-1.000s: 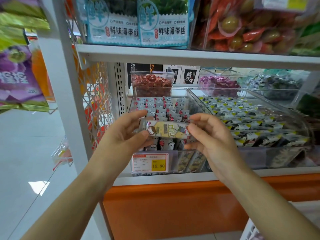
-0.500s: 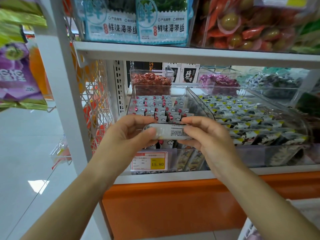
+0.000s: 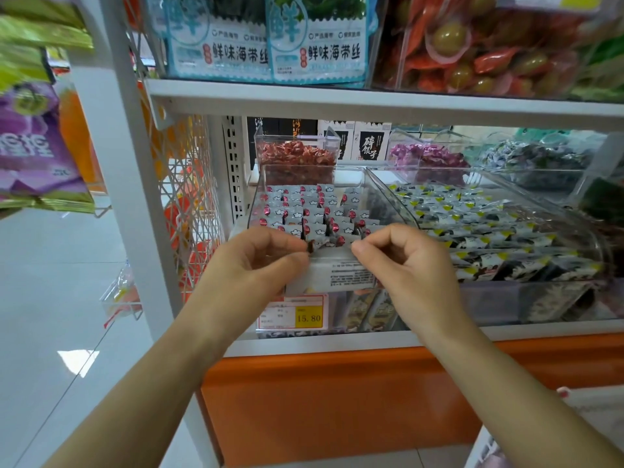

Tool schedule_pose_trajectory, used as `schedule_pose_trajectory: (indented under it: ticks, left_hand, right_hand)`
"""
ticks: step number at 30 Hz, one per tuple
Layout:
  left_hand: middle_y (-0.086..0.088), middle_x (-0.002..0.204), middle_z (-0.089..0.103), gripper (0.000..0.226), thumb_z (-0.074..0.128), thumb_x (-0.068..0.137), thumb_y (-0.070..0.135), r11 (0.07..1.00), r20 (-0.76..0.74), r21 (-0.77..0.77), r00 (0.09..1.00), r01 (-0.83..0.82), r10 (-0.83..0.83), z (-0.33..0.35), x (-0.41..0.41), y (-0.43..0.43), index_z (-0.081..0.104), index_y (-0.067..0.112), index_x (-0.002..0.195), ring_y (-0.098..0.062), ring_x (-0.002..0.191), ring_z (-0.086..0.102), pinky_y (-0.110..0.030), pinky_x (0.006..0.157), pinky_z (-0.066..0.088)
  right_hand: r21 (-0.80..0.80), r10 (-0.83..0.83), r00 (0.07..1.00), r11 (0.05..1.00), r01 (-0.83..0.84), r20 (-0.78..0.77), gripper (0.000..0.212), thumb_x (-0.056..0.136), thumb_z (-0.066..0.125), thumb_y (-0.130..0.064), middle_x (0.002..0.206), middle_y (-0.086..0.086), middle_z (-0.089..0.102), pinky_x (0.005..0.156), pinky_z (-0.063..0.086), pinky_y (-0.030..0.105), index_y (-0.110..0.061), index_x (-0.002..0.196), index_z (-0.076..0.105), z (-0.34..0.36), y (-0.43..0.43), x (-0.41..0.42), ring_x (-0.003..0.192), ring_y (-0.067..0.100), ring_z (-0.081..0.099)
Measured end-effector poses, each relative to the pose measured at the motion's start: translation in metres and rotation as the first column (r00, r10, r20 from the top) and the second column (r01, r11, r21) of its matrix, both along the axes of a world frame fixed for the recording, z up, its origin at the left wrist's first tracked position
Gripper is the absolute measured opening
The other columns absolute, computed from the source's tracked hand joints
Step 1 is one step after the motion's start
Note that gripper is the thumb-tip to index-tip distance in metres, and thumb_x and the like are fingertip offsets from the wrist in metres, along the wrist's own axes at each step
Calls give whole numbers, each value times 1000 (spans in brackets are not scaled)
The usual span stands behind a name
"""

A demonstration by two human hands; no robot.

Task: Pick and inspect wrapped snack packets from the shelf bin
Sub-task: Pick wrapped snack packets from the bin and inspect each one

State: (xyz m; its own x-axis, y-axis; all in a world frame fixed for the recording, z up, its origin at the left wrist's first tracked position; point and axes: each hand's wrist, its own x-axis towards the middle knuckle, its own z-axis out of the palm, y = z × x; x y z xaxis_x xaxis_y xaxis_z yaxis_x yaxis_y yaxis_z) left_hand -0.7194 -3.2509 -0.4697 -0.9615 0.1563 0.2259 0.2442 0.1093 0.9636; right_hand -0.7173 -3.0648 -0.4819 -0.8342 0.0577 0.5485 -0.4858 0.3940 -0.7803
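We pinch one snack packet [image 3: 332,273] between both hands — left hand [image 3: 260,261] and right hand [image 3: 405,261] gripping its ends — printed back facing us, before the clear bin [image 3: 388,197].

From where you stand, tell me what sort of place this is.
Most likely a shop's snack aisle: clear plastic bins full of small wrapped snack packets on white metal shelves, a red-and-yellow price tag reading 15.80, and purple snack bags hanging alongside.
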Motion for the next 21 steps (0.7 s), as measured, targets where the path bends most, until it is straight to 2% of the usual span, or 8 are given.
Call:
schedule_pose_trajectory:
  ticks: [4,9,10,12,13,15,18,21]
  left_hand:
    - [1,73,73,15,64,82,24,996,-30,-51,997,-75,73,1,-4,-2,74,18,71,-15,68,69,-28,62,59]
    - [5,68,72,19,63,85,18,985,-80,-76,986,-154,148,-1,-7,-2,72,20,69,-11,61,68,-20,53,55]
    - [5,68,72,19,62,86,17,981,-74,-67,982,-180,175,-2,-8,-2,71,18,69,-11,62,68,-21,52,55]
    - [0,72,73,21,59,88,19,979,-21,2,979,-203,203,-3,-9,-3,71,11,73,-13,66,70,-22,53,56]
    - [-3,77,73,23,57,89,23,981,8,42,982,-188,188,-2,-9,-3,71,9,76,-15,69,71,-24,57,57]
    - [-5,87,73,28,53,89,33,993,37,79,995,-93,90,-1,-6,-1,72,11,90,-15,79,71,-24,66,58]
    - [5,106,67,43,53,89,35,989,-63,-150,998,6,-16,-3,-4,4,52,23,130,-1,87,67,-22,79,55]
    - [7,127,56,57,47,91,39,951,-179,-292,983,-101,50,-5,-6,9,30,29,144,1,98,61,-15,83,49]
  right_hand:
    - [20,12,1000,1000,-11,-6,14,85,64,-18,70,-11,64,64,47,14,-25,73,64,0,-1,0,71,2,60]
    - [-57,94,995,994,-92,37,6,84,65,-19,77,-11,69,61,47,11,-24,82,69,0,1,-1,74,0,63]
    - [-101,158,985,984,-149,77,9,82,68,-20,85,-13,70,64,50,13,-26,88,69,0,2,-1,80,0,65]
    - [-126,252,956,964,-234,152,32,76,72,-17,103,-10,70,77,54,19,-31,105,66,0,6,-3,96,5,65]
    - [-104,255,954,965,-241,160,40,76,73,-14,108,-7,69,82,54,22,-32,110,64,0,8,-3,101,6,64]
    - [-109,220,965,972,-206,140,39,76,73,-16,103,-7,71,81,56,24,-33,110,64,0,9,-4,94,8,68]
    - [-202,157,980,971,-130,122,34,70,67,-38,82,-6,71,66,57,22,-31,104,65,0,8,-5,67,14,70]
    - [-279,119,986,957,-82,120,31,68,69,-38,80,-3,72,61,58,26,-26,96,66,5,5,-13,64,17,69]
